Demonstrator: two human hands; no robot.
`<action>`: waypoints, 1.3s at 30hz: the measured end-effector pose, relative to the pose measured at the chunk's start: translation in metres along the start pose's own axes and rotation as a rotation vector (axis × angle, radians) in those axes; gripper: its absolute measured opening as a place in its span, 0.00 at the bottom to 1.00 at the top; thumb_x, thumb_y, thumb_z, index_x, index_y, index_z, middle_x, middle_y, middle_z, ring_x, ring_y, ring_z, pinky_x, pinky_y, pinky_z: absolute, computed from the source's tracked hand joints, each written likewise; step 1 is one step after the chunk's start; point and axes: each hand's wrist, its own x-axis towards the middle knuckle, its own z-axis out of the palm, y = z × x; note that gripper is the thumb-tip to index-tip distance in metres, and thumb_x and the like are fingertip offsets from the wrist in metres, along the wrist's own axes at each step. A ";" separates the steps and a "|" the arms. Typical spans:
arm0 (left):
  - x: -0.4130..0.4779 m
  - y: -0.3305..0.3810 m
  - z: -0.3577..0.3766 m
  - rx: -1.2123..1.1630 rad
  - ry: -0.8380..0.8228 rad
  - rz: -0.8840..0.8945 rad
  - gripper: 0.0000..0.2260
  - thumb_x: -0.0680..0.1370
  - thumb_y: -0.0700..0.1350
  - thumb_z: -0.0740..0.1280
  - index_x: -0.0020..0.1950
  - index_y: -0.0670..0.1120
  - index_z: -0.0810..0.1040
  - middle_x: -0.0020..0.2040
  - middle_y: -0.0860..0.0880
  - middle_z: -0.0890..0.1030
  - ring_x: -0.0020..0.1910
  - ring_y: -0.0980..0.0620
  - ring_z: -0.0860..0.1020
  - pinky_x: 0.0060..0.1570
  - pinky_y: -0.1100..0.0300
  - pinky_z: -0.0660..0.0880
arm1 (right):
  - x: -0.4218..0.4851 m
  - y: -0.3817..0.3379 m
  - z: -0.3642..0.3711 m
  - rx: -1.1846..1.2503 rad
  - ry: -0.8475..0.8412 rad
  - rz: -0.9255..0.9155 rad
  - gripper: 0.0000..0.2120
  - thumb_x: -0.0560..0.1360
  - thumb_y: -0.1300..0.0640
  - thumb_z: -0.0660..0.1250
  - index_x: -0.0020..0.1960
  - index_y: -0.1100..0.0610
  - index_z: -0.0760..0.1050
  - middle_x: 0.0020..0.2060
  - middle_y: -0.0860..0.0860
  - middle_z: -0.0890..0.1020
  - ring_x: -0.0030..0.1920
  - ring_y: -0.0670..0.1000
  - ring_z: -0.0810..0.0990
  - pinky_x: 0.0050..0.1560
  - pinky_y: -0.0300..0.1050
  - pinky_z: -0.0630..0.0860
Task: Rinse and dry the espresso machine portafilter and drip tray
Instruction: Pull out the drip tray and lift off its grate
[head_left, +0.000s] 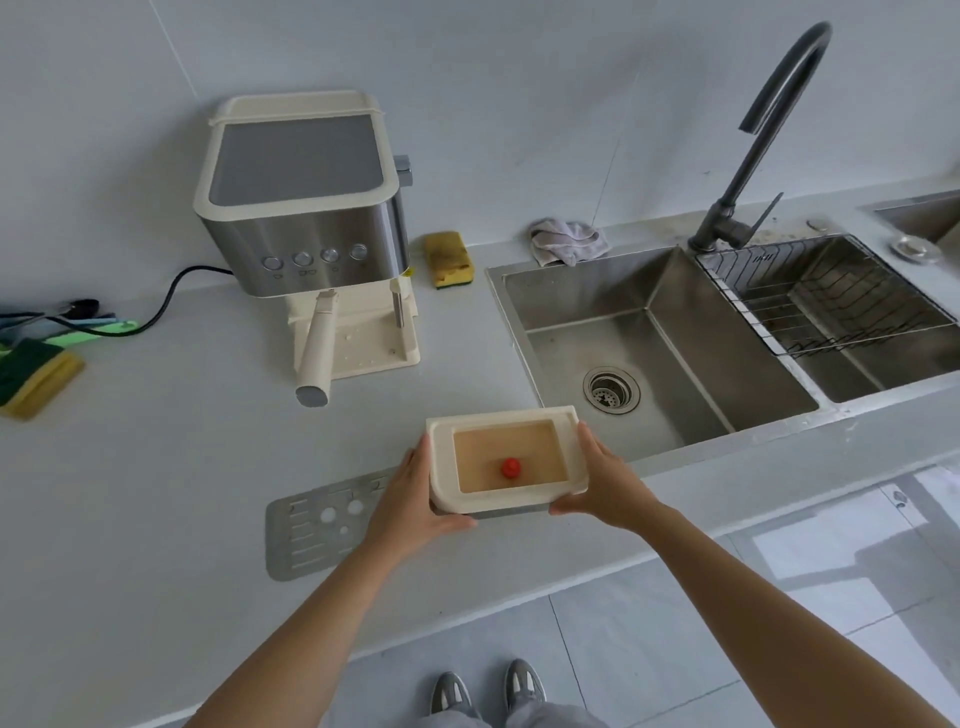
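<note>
A cream drip tray (441, 467) holding brownish liquid and a red float (511, 468) is held level above the counter's front edge, just left of the sink. My left hand (410, 499) grips its left side and my right hand (605, 483) grips its right side. The tray's metal grate (306, 525) lies flat on the counter to the left, partly behind my left hand. The portafilter, with its cream handle (318, 348), is still locked in the espresso machine (301, 197) at the back left.
A steel sink (649, 332) with a drain and a dark faucet (753, 135) lies to the right, with a wire rack (831, 291) over its second basin. A grey cloth (569, 241) and a yellow sponge (448, 259) sit behind. Another sponge (36, 376) and a power cable (166, 306) lie far left.
</note>
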 end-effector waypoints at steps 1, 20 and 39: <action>0.005 0.001 -0.003 -0.014 -0.002 0.020 0.53 0.60 0.49 0.80 0.76 0.45 0.50 0.71 0.47 0.64 0.70 0.50 0.65 0.62 0.63 0.62 | 0.000 -0.002 -0.003 0.029 0.020 0.003 0.53 0.59 0.51 0.79 0.73 0.53 0.49 0.64 0.48 0.69 0.58 0.53 0.75 0.54 0.51 0.77; 0.124 0.135 0.015 -0.059 0.058 0.043 0.42 0.68 0.46 0.75 0.75 0.51 0.52 0.66 0.52 0.69 0.59 0.59 0.68 0.54 0.65 0.66 | 0.072 0.055 -0.152 0.324 0.140 -0.056 0.37 0.62 0.60 0.78 0.65 0.48 0.65 0.49 0.43 0.77 0.47 0.45 0.76 0.39 0.31 0.70; 0.184 0.253 0.108 -0.197 0.194 -0.231 0.42 0.71 0.44 0.72 0.76 0.53 0.48 0.72 0.52 0.65 0.72 0.51 0.62 0.66 0.57 0.61 | 0.126 0.172 -0.263 0.421 -0.086 -0.160 0.38 0.56 0.52 0.75 0.65 0.49 0.67 0.53 0.45 0.79 0.53 0.46 0.77 0.52 0.41 0.74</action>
